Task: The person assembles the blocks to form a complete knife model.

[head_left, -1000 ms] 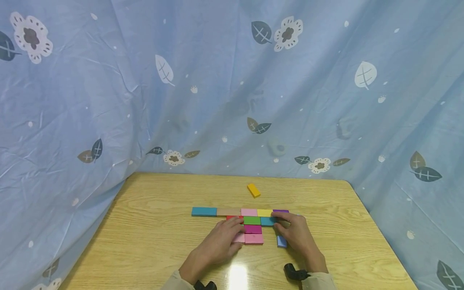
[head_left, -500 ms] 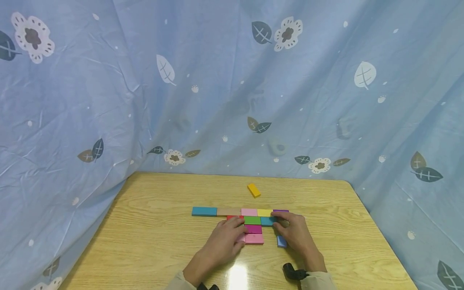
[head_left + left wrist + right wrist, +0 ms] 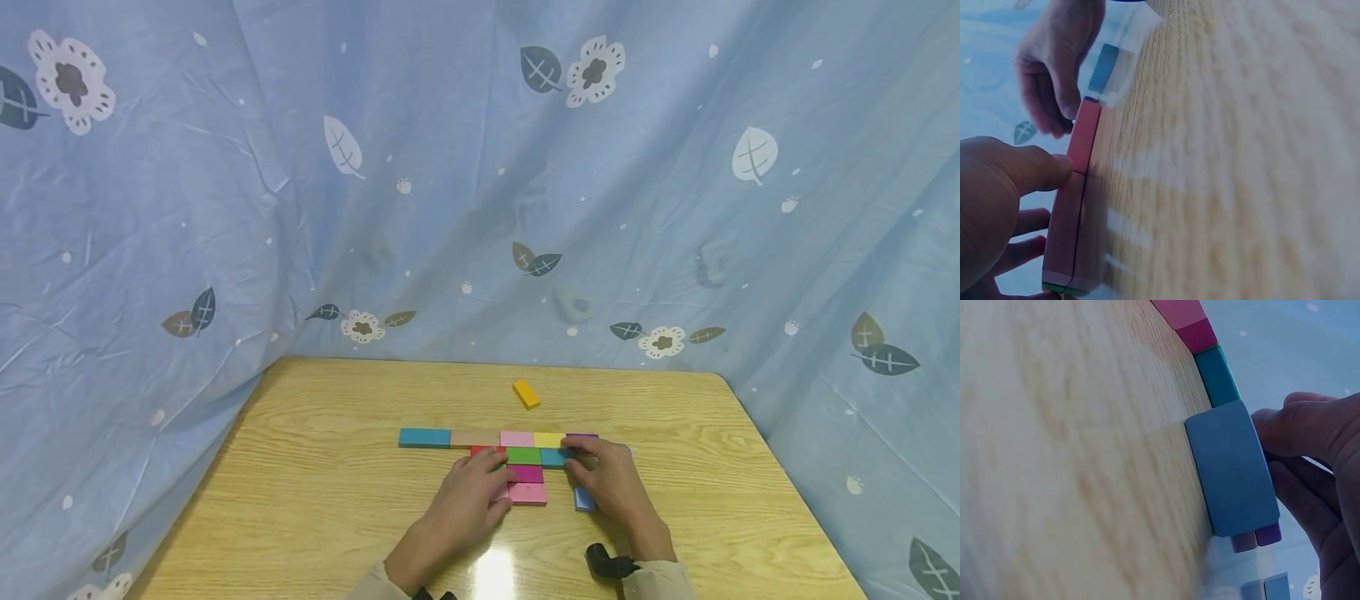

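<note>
Flat coloured blocks lie together on a wooden table. My left hand point(image 3: 463, 498) lies over the left part of the cluster, by a red block point(image 3: 486, 451). Its thumb touches the near edge of the pink blocks point(image 3: 1085, 134), and its other fingers spread apart over them. My right hand point(image 3: 611, 482), thumb and index finger bent, spans the right end of a teal block point(image 3: 554, 457), beside a green block point(image 3: 523, 456). The index fingertip is at the border of a yellow block point(image 3: 549, 440) and a purple block point(image 3: 582, 436). The teal block's right end is hidden.
A long teal block point(image 3: 424, 437) and a tan block point(image 3: 476, 438) extend the far row leftward. An orange block point(image 3: 527, 393) lies apart behind. A light blue block point(image 3: 1232, 469) stands near my right hand. Patterned blue cloth point(image 3: 480, 167) hangs behind the table point(image 3: 315, 517).
My left hand has shifted slightly to the right over the near-left blocks, covering more of them. My right hand stays almost still at the teal block.
</note>
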A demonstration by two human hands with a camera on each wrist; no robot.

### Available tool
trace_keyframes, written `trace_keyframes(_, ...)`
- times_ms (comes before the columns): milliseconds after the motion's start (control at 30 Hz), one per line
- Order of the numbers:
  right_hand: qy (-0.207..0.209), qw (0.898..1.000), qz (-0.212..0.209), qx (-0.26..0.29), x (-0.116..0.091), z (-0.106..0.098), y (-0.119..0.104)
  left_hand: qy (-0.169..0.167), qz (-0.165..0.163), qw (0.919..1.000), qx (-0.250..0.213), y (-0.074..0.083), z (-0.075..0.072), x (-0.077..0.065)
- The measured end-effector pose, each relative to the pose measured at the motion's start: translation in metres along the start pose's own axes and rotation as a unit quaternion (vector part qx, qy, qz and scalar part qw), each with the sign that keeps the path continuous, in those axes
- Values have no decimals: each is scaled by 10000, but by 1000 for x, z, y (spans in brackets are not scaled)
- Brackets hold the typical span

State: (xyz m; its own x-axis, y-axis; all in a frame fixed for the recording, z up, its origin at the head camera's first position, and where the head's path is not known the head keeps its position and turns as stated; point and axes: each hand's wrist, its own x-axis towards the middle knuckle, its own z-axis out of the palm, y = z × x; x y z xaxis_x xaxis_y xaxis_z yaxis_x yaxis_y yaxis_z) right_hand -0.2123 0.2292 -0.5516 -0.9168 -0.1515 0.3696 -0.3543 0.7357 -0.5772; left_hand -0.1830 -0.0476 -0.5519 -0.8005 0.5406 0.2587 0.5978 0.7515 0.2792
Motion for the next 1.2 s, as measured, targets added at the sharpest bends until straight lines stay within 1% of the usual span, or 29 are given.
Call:
trace_keyframes(200,-4,10000,53,41,1,0,-1,-62,22,9999,-123,-1,-1,0)
trace_keyframes(267,-28,9998,133,135,1,-1,-2,-99,6,9998,-188,-2,-1,-1)
trace_keyframes(400,-50,9979,419,485,3,-6,-6,-166,18,9996,-219,-3,0,-1)
trace_keyframes(500,54,9964,408,735,8,-10,-8,-171,44,9996,-204,-4,0,-1)
trace_keyframes(567,184,9961,249,825,15,-12,-9,-150,58,9997,-180,-4,0,-2)
trace_keyframes(667,337,9948,145,950,31,-14,-10,-113,68,9998,-161,-4,-1,-2)
trace_keyframes(867,369,9889,194,1429,65,-10,-14,-83,59,9997,-208,-4,-2,-2)
trace_keyframes(967,321,9854,269,1648,78,-2,-14,-77,65,9997,-227,-4,-2,-2)
trace_keyframes(1033,304,9840,391,1712,84,5,-12,-90,54,9997,-239,-4,-2,-2)
trace_keyframes(1200,266,9837,820,1579,95,24,-5,-188,-2,9994,-306,-4,-3,-2)
